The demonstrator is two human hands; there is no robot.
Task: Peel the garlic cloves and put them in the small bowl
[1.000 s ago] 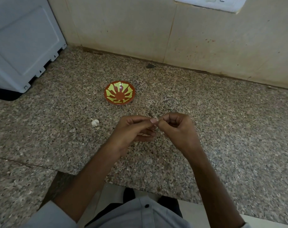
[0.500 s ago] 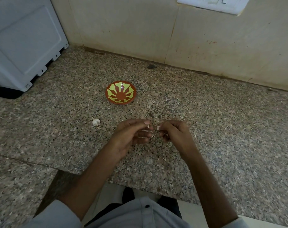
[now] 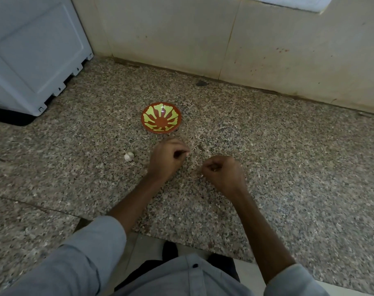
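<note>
The small orange bowl [image 3: 161, 120] with a yellow-green pattern sits on the granite counter, and nothing shows inside it. A white unpeeled garlic piece [image 3: 129, 155] lies on the counter to the bowl's front left. My left hand [image 3: 166, 157] hovers just in front of the bowl with curled fingers that pinch a small pale garlic clove, mostly hidden. My right hand [image 3: 222, 171] is lower and to the right, apart from the left. Its fingers are curled, and a thin pale scrap of garlic skin [image 3: 201, 177] shows at their tips.
A grey-white appliance [image 3: 32, 50] stands at the back left of the counter [image 3: 288, 157]. A tiled wall [image 3: 224, 39] closes the back. A small dark scrap [image 3: 201, 83] lies near the wall. The counter's front edge runs just before my body.
My hands were joined around the clove; now they have pulled apart. The left has moved toward the bowl and the right has dropped back to the right.
</note>
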